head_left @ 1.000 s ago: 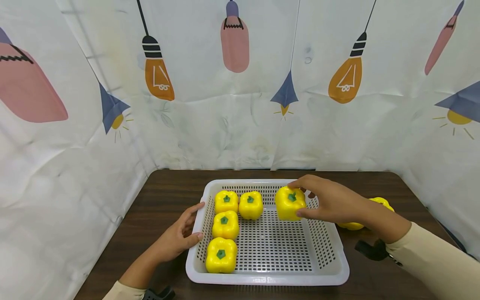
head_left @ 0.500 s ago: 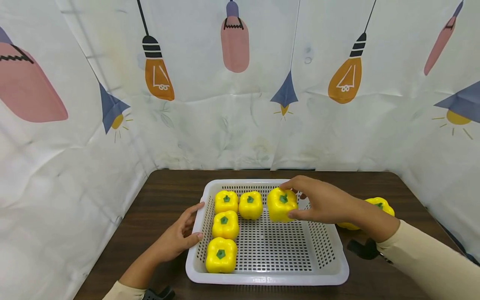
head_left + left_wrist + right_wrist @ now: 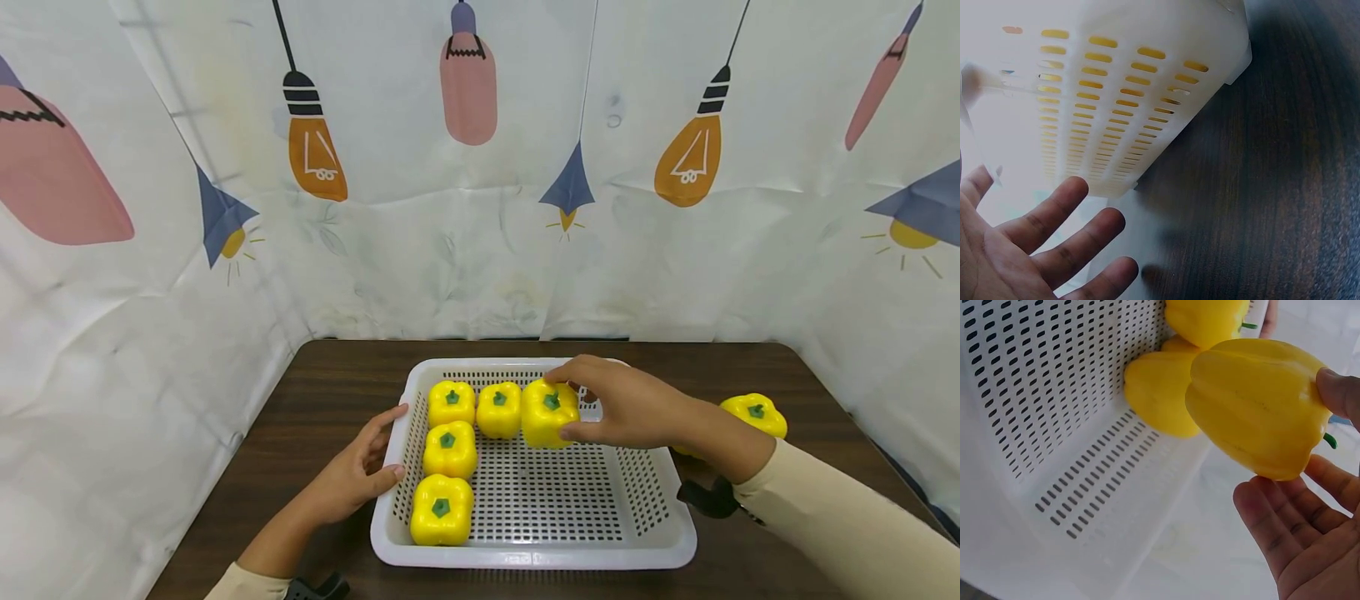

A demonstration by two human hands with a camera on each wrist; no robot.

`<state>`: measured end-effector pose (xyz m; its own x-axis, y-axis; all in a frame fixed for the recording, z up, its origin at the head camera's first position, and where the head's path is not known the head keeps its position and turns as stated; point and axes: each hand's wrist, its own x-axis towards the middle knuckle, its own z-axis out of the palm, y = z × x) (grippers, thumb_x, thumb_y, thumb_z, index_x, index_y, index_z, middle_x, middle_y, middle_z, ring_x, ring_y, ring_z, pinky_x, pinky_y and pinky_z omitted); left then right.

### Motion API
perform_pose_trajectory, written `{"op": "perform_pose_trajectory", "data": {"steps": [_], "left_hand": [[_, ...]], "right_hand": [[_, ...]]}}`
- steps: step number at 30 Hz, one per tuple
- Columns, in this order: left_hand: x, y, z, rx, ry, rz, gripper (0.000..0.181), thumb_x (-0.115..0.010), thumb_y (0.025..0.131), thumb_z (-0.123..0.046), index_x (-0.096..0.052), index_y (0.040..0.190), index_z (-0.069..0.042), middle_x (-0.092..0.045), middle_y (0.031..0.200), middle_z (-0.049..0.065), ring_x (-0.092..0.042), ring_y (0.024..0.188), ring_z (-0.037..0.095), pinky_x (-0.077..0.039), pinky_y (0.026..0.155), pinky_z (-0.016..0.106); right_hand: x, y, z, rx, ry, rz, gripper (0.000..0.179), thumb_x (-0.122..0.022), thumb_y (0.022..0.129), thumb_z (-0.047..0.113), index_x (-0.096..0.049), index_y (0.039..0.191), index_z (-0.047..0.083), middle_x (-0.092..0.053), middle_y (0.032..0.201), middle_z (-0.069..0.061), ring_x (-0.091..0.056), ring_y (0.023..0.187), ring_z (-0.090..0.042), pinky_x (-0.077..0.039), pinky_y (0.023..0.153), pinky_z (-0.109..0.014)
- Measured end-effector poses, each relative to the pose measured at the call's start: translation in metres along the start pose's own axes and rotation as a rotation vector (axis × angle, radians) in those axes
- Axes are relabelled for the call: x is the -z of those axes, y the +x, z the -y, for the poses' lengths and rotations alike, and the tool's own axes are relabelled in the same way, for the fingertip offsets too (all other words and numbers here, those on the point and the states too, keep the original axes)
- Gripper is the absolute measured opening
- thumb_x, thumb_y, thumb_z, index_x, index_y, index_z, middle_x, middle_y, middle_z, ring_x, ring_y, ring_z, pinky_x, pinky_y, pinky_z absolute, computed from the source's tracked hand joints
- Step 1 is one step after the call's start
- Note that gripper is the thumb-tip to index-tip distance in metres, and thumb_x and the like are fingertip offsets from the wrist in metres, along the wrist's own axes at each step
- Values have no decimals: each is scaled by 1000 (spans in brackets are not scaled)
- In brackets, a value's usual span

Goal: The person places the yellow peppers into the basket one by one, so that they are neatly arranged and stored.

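Observation:
My right hand (image 3: 630, 404) grips a yellow bell pepper (image 3: 550, 414) between thumb and fingers, inside the white perforated basket (image 3: 555, 557). The held pepper (image 3: 1257, 406) has a short green stem and is tilted in the right wrist view. It sits just right of another yellow pepper (image 3: 498, 410) in the basket's back row. Three more peppers line the left wall, among them a front one (image 3: 442, 510). My left hand (image 3: 348, 475) is at the basket's left rim with fingers spread; in the left wrist view its fingers (image 3: 1079, 250) are loosely extended beside the slotted wall.
More yellow peppers (image 3: 756, 413) lie on the dark wooden table (image 3: 345, 375) right of the basket, partly hidden by the right forearm. A white curtain (image 3: 420, 267) printed with lamps hangs behind the table and along both sides.
My right hand has moved left with the held pepper, bringing it close to the back-row pepper and slightly lower in the view. The left hand has stayed at the rim.

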<state>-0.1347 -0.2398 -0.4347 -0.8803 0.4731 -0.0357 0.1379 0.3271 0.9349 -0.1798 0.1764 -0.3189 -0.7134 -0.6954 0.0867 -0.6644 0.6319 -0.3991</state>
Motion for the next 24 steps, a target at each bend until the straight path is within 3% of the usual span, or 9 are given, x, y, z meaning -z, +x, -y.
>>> {"op": "perform_pose_trajectory", "data": {"steps": [13,18,24], "left_hand": [[0,1,1,-15,-8,11,79,-62,100,-16,-13,162,-20,-43,149,31,-67,107,28,-61,79,36],[0,1,0,-14,-6,9,79,-62,100,-16,-13,162,-21,-44,149,31,-67,107,28,-61,79,36],[1,0,1,-14,-3,7,79,-62,100,-16,-13,162,-22,-43,150,29,-67,109,28,-61,80,35]], "right_hand": [[-11,11,6,52,47,18,65,-82,87,40,-57,142,17,-59,130,9,-58,107,-8,-56,89,-32],[-15,16,9,44,32,27,65,-82,87,41,-57,142,17,-59,128,8,-58,105,-7,-55,85,-26],[-22,20,11,21,24,54,65,-82,87,44,-58,141,18,-59,131,7,-60,104,-9,-55,86,-28]]}}
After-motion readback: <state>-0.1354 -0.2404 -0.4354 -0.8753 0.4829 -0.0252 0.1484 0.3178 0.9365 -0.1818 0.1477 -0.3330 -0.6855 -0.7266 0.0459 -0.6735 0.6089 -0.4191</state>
